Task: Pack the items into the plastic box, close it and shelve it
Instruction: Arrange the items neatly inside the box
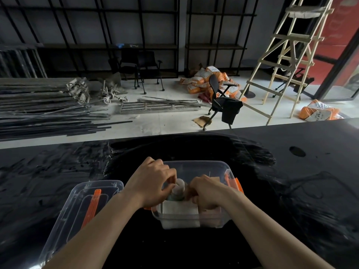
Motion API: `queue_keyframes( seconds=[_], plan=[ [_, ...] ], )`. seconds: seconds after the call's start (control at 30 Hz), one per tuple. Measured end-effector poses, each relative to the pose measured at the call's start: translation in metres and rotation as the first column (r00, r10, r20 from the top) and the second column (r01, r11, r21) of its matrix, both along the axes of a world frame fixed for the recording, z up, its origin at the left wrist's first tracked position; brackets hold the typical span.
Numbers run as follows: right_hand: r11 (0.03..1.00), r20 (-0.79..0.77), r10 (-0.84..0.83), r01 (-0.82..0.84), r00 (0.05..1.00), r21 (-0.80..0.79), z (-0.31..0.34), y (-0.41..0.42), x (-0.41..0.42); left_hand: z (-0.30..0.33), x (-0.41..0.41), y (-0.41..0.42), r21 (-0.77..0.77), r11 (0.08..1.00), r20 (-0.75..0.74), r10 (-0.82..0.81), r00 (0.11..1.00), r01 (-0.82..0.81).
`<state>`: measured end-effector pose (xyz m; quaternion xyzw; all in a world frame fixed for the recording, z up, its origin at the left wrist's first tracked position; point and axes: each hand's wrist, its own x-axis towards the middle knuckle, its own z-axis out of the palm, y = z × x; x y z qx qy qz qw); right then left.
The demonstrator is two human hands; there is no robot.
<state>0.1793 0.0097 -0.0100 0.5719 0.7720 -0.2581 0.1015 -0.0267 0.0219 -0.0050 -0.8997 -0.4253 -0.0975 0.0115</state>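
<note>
A clear plastic box with orange side latches stands open on the black table, just in front of me. Both hands reach down into it. My left hand has its fingers curled around a pale bottle standing near the box's middle. My right hand is closed on something beside the bottle, hidden under its fingers. A white folded item lies against the box's near wall, with a pinkish item to its right. The clear lid with an orange handle lies flat to the left.
The glossy black table spreads wide around the box, with a round hole at the far right. Beyond its far edge are metal rods, office chairs, orange sacks, a wooden ladder and dark shelving along the wall.
</note>
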Motion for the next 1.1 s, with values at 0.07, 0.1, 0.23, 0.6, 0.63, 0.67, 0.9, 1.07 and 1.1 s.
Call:
queue_keyframes(
  seconds=[0.07,0.1,0.23,0.6,0.63,0.67,0.9,1.07,1.1],
  plan=[
    [1.000,-0.030,-0.006,0.006,1.000,0.016,0.000,-0.001,0.000,0.003,0.001,-0.001,-0.006,1.000,-0.018,-0.006,1.000,0.006],
    [1.000,-0.053,-0.015,0.017,0.998,0.026,0.001,-0.001,0.001,0.004,0.001,-0.001,-0.008,1.000,-0.034,-0.014,0.999,0.013],
    [0.980,-0.162,-0.083,0.110,0.983,0.163,0.016,0.002,0.017,0.016,0.012,-0.004,-0.046,0.998,-0.017,-0.042,0.999,0.041],
    [0.708,-0.348,-0.259,0.423,0.901,0.566,0.031,0.000,0.048,-0.003,0.112,-0.014,-0.702,0.703,0.024,0.185,0.982,-0.115],
    [0.712,-0.319,-0.253,0.399,0.913,0.578,0.028,-0.001,0.048,-0.008,0.114,-0.013,-0.705,0.692,-0.010,0.209,0.978,-0.155],
    [0.715,-0.293,-0.246,0.377,0.924,0.588,0.026,-0.002,0.049,-0.014,0.116,-0.012,-0.702,0.684,-0.051,0.229,0.972,-0.199],
    [0.741,-0.223,-0.241,0.327,0.945,0.586,0.017,-0.008,0.053,-0.023,0.122,-0.010,-0.655,0.672,-0.294,0.195,0.936,-0.346],
    [0.740,-0.199,-0.230,0.304,0.953,0.600,0.014,-0.009,0.052,-0.024,0.126,-0.007,-0.695,0.620,-0.289,0.223,0.931,-0.364],
    [0.738,-0.202,-0.232,0.307,0.952,0.601,0.013,-0.010,0.051,-0.025,0.126,-0.007,-0.653,0.663,-0.273,0.244,0.931,-0.366]
  ],
)
